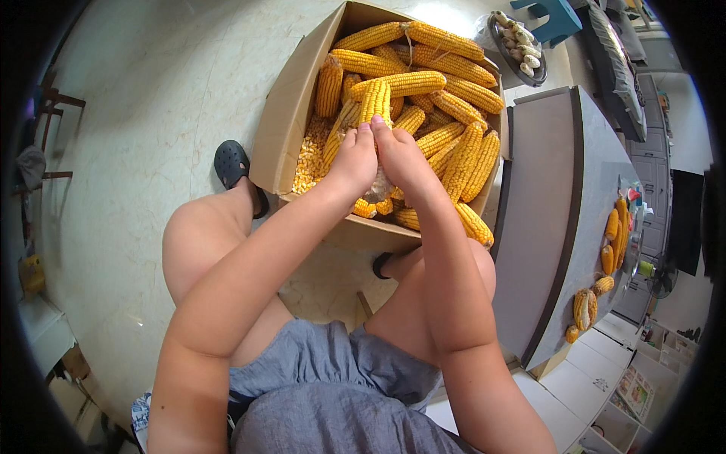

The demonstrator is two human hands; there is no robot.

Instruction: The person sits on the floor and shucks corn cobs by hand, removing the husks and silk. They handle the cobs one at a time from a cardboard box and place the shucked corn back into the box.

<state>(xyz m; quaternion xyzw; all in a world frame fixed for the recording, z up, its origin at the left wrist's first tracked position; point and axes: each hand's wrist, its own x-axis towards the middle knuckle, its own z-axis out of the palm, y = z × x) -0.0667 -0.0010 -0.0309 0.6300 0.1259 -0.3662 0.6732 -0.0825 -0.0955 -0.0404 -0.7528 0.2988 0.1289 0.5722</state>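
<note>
Both of my hands grip one yellow ear of corn [375, 101] above an open cardboard box [295, 108]. My left hand [357, 156] closes round its near part from the left, and my right hand [400, 153] does so from the right, thumbs side by side on the kernels. The near end of the ear is hidden by my hands. Many dried ears of corn [465, 162] fill the box under and beyond them. Loose kernels [307, 164] lie in its left near corner. Below my wrists, something pale and translucent [379, 188] shows; I cannot tell what it is.
To the right stands a grey-topped table [590, 227] bearing several ears of corn [585, 309]. Beyond the box are a dark basin [536, 76] of whitish, elongated pieces and a blue plastic stool [547, 22]. My knees flank the box's near side; a dark clog [231, 163] is at its left.
</note>
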